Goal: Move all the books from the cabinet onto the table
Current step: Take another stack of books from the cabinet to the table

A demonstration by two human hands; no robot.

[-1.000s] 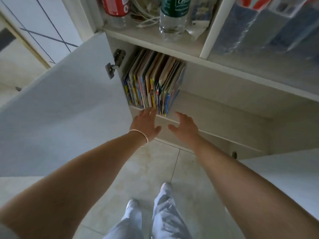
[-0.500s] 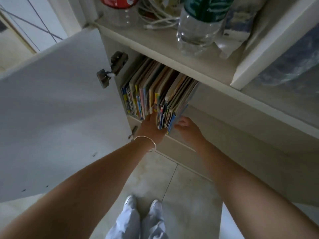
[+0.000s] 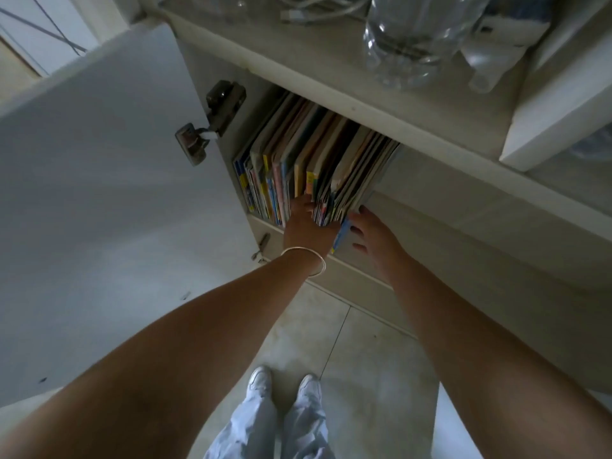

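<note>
Both hands had closed in since a second before: left hand [image 3: 306, 226] pushed fingers into the books [image 3: 308, 167], right hand [image 3: 371, 236] open against their far side, bracketing a bundle to lift.

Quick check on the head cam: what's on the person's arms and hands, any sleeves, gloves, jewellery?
Both forearms are bare, with no sleeves in view and no gloves. The left hand has a thin, plain, pale metallic bangle around the wrist. The right hand and its wrist show nothing worn; no watch or rings are visible on either hand.
</note>
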